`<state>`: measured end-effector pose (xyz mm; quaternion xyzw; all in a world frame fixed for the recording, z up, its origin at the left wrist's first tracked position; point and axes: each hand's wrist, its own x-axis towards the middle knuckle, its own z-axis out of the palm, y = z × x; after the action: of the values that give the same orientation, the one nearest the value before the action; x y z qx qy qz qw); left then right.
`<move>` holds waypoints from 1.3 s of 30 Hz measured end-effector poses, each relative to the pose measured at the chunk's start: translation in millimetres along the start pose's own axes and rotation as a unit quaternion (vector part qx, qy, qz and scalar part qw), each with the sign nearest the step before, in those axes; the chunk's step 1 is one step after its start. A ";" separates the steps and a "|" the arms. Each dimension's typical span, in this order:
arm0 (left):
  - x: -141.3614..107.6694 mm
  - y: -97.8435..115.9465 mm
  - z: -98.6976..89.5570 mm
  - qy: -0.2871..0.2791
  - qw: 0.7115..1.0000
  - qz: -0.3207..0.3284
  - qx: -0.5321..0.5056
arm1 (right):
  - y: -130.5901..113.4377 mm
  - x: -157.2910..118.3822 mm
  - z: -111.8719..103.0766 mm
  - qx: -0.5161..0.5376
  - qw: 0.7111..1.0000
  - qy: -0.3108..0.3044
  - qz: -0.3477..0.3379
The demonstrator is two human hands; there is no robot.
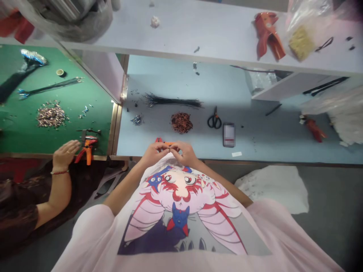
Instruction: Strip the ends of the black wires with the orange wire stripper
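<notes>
At the front edge of the blue table, my left hand (156, 152) and my right hand (183, 152) meet at the fingertips, both pinched. Whatever lies between them is too small to make out. Just behind my hands is an orange and red tool (168, 143), partly hidden. Farther back lies a pile of small copper-coloured pieces (182, 122), with a bundle of thin black wires (174, 101) behind it. A small heap of silvery bits (137, 120) is to the left. Black scissors (214, 119) and a phone (229, 135) lie to the right.
A raised white shelf (176, 37) crosses the back, bearing a red tool (269, 36). At left, another person's hand (66, 152) is beside an orange tool (87, 147) on a green table (93, 98). Plastic bags (347, 113) lie at far right.
</notes>
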<state>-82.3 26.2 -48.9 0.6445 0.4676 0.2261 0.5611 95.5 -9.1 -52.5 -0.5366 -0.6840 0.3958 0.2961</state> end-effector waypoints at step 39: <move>14.3 -169.8 -24.6 0.249 0.879 -0.226 0.337 | 55.6 -12.4 11.1 -0.103 0.979 -0.095 0.150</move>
<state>-155.2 39.6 -204.4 0.5941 0.7726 0.0751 0.2107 117.2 -17.4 -105.7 -0.6208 -0.6577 0.4121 0.1104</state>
